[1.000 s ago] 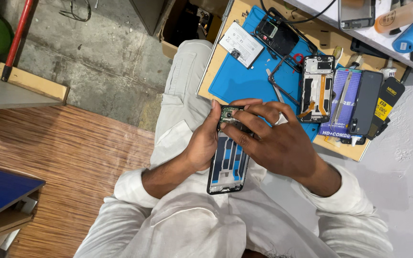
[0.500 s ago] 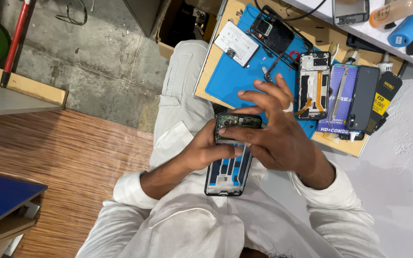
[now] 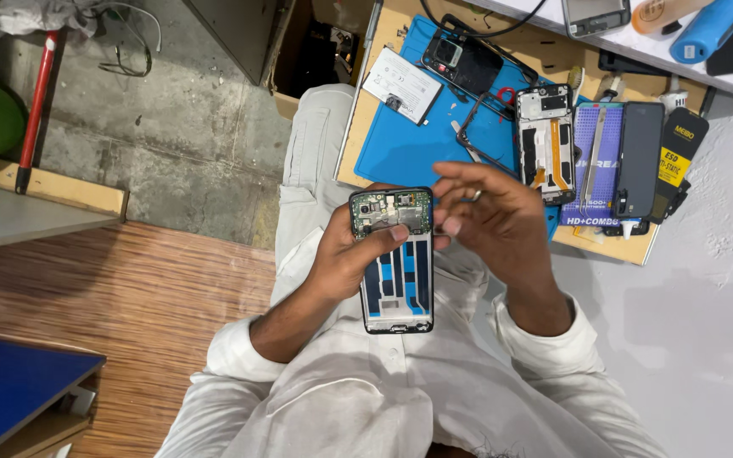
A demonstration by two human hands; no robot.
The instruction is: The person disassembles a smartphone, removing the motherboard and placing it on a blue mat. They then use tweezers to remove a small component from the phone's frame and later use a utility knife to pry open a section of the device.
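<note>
My left hand [image 3: 345, 254] holds an opened phone frame [image 3: 394, 263] upright over my lap, thumb pressed across it just below the exposed green circuit board [image 3: 390, 209] at its top. My right hand [image 3: 494, 216] hovers beside the frame's upper right edge, fingers curled and fingertips drawn together close to the frame. I cannot tell whether something small is pinched between them. A ring shows on one finger.
A blue work mat [image 3: 409, 140] on a wooden board [image 3: 621, 246] lies ahead, with a white battery [image 3: 401, 85], a black back cover [image 3: 467, 56], another opened phone [image 3: 545, 140], a dark phone [image 3: 638, 157], tweezers [image 3: 591, 157]. A red-handled tool [image 3: 34, 110] leans at left.
My right hand has lifted off the top of the phone frame and moved right, uncovering the circuit board. The left hand still holds the frame, now a little lower.
</note>
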